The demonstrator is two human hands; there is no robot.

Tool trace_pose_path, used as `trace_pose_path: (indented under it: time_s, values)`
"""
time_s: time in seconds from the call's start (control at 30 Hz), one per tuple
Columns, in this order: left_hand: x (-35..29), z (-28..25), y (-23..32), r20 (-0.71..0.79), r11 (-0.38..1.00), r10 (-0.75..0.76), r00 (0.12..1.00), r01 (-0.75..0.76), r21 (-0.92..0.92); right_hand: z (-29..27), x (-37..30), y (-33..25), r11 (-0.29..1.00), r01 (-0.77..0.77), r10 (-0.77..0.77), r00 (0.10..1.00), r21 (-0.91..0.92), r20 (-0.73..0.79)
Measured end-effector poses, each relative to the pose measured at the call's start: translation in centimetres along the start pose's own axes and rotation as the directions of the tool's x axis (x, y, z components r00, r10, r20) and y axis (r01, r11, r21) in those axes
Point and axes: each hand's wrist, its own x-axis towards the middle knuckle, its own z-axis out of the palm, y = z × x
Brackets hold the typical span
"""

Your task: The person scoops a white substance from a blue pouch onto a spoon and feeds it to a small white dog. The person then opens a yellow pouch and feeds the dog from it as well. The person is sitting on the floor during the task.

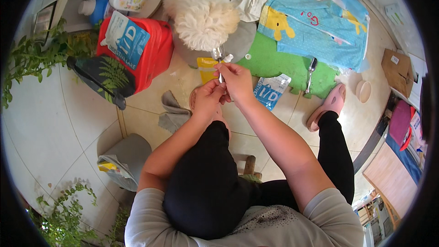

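A metal spoon [217, 54] points away from me, its bowl close to the muzzle of a fluffy white dog [201, 11]. My right hand [237, 80] pinches the spoon's handle. Just below and to the left, my left hand [209, 95] is closed near the handle's end, touching or almost touching my right fingers; what it holds is hidden. Beyond my hands lie a yellow packet [206, 69] and a small white piece [228, 58]. To the right, a blue and white pouch [273, 89] rests on the floor, partly over a green mat [263, 59].
A second spoon [311, 74] lies on the mat beside a blue patterned cloth [315, 16]. At left stand a red bin [157, 50] with its dark lid [105, 80] open and a grey trash bin [137, 155]. A grey rag [173, 112] and a small bowl [363, 91] are on the floor.
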Motion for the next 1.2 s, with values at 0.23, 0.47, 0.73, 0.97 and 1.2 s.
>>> trace_pose_path:
  time_s: [0.23,0.47,0.73,0.97,1.2]
  values:
    - [-0.1,-0.1,0.2,0.004,0.999,0.004,1.000,-0.004,0.045,0.0,0.0,0.1,1.000,0.010,-0.010,1.000,-0.020,0.010]
    - [0.0,0.1,0.0,-0.014,0.999,-0.008,1.000,0.009,0.031,-0.1,0.1,0.2,0.999,-0.020,0.020,1.000,-0.040,0.009]
    - [-0.2,0.3,0.4,-0.027,0.999,-0.022,0.999,0.023,0.046,-0.1,0.0,-0.2,0.999,-0.038,0.039,0.999,-0.024,0.020]
    - [-0.1,-0.1,0.5,-0.022,0.999,-0.032,0.999,0.032,0.011,0.0,-0.2,-0.1,0.999,-0.005,0.006,0.999,-0.032,0.048]
    - [-0.2,0.1,0.7,-0.024,1.000,-0.022,0.999,0.021,-0.013,0.0,-0.6,0.7,0.999,0.014,-0.017,0.998,0.041,0.063]
